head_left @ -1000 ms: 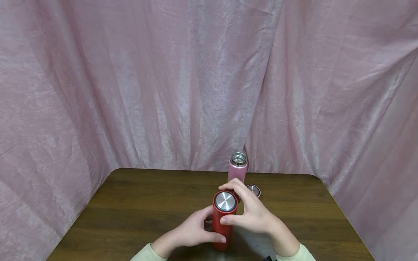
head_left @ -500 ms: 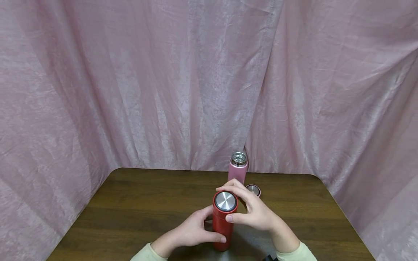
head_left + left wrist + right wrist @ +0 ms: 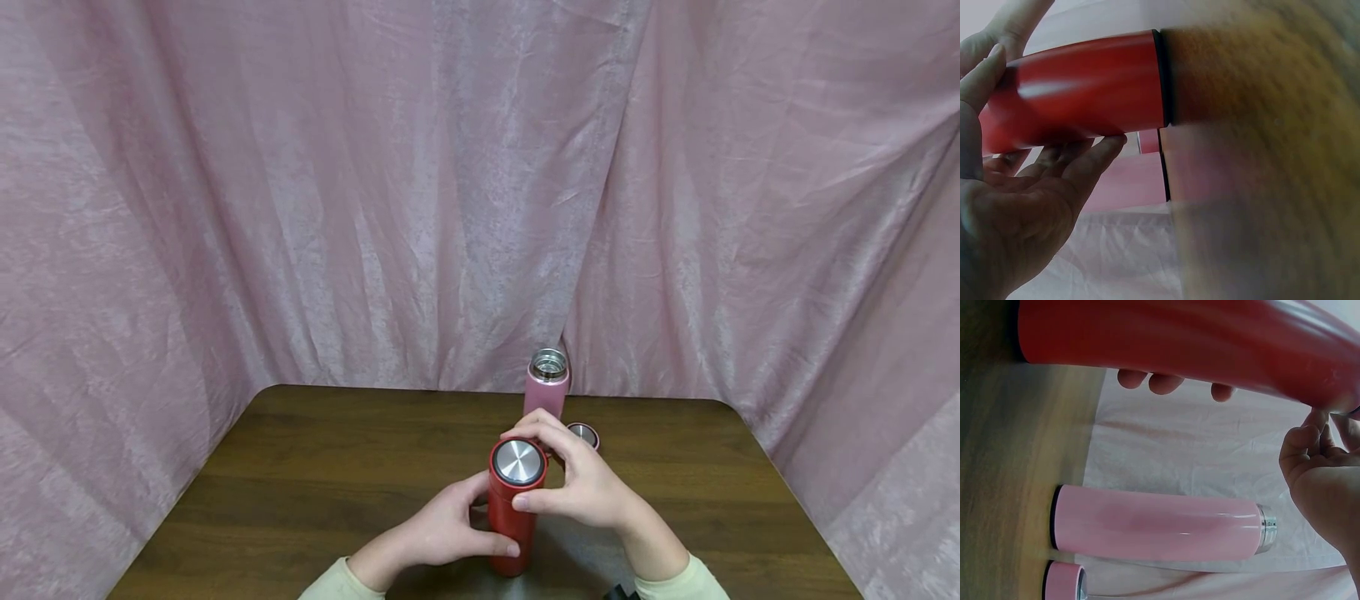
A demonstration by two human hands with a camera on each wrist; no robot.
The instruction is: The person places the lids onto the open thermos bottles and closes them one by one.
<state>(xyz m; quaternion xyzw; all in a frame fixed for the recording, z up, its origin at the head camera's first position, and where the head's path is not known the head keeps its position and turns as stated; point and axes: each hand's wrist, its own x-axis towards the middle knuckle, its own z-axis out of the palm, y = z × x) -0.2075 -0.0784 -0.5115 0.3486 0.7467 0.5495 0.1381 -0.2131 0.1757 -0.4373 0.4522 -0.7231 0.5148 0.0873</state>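
A red thermos [image 3: 512,521] stands upright on the table near the person, its lid [image 3: 518,462] topped with a brushed silver disc. Wrapped around the lower body from the left is the left hand [image 3: 450,529], thumb in front and fingers behind. The right hand [image 3: 581,483] grips the lid at the top, thumb on the near side and fingers on the far side. In the right wrist view, fingertips [image 3: 1166,383] of the left hand show past the edge of the red thermos [image 3: 1166,337]. The thermos's black-rimmed base faces the table in the left wrist view.
Behind the red thermos stands a pink thermos [image 3: 544,396], uncapped, with a bare steel mouth. Its pink lid [image 3: 582,434] sits on the table to its right. Pink curtains [image 3: 480,192] hang around the brown wooden table [image 3: 315,467].
The right thumb has slid slightly rightward along the lid, then back a little, while the right fingers have shifted a bit. The left hand and the red thermos stay in place.
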